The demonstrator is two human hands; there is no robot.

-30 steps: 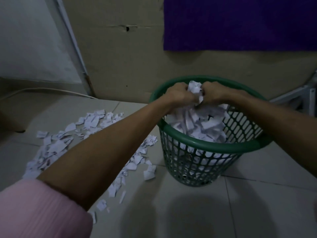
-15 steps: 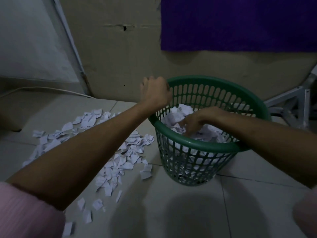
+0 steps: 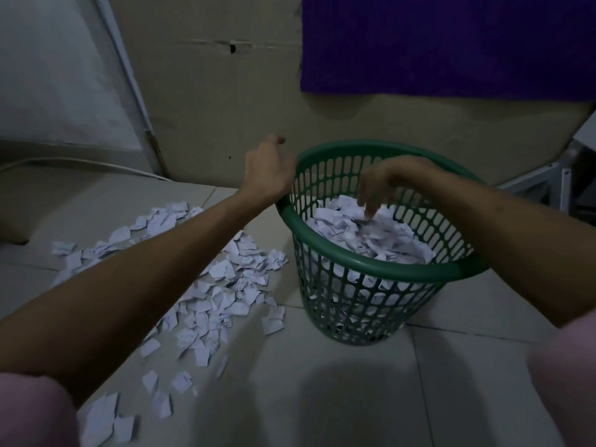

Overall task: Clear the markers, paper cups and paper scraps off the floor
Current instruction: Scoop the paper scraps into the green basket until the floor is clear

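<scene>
A green plastic basket (image 3: 371, 266) stands on the tiled floor, filled near its rim with white paper scraps (image 3: 361, 233). My right hand (image 3: 383, 185) hangs over the basket with fingers pointing down, fingertips touching the top scraps and holding nothing. My left hand (image 3: 267, 169) is raised just outside the basket's left rim, fingers loosely curled and empty. A wide scatter of white paper scraps on the floor (image 3: 206, 295) lies left of the basket, partly hidden under my left forearm. No markers or cups are in view.
A cardboard wall (image 3: 209, 101) stands right behind the basket, with a purple cloth (image 3: 451, 43) hanging on it. A white cable (image 3: 80, 162) runs along the floor at the left. A white metal frame (image 3: 554, 182) stands at the far right.
A second ago both hands held a bundle of scraps over the basket. The bundle now lies in the basket. My left hand has moved left outside the rim; my right hand has lifted slightly.
</scene>
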